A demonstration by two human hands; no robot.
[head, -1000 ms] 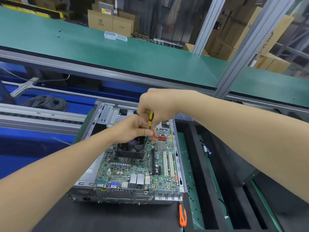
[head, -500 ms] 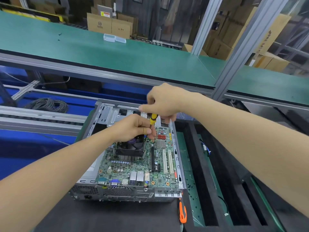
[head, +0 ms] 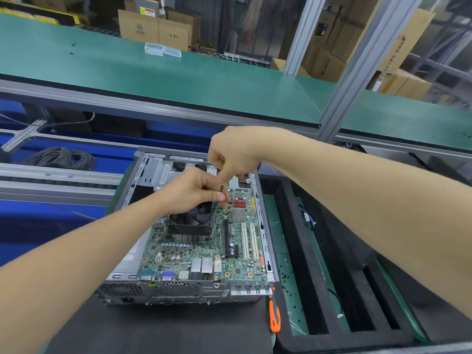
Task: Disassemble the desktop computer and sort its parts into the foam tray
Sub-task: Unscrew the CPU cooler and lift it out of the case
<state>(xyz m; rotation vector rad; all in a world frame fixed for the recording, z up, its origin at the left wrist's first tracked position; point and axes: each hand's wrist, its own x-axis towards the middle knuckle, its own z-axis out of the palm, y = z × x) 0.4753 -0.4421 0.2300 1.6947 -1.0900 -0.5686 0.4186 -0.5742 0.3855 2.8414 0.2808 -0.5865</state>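
At centre, the right hand [head: 236, 153] and left hand [head: 190, 191] curl their fingers round a yellow screwdriver [head: 223, 182] over the computer [head: 178, 290] on a dark surface [head: 153, 328]. Cardboard boxes [head: 155, 28] line the top.

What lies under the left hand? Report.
The black cooler fan sits on a finned heatsink, on the motherboard. Fingers of the left hand cover the fan's far edge and the screwdriver tip.

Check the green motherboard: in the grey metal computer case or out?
In. The green motherboard lies flat inside the lidless grey metal computer case, with the black fan cooler mounted on it.
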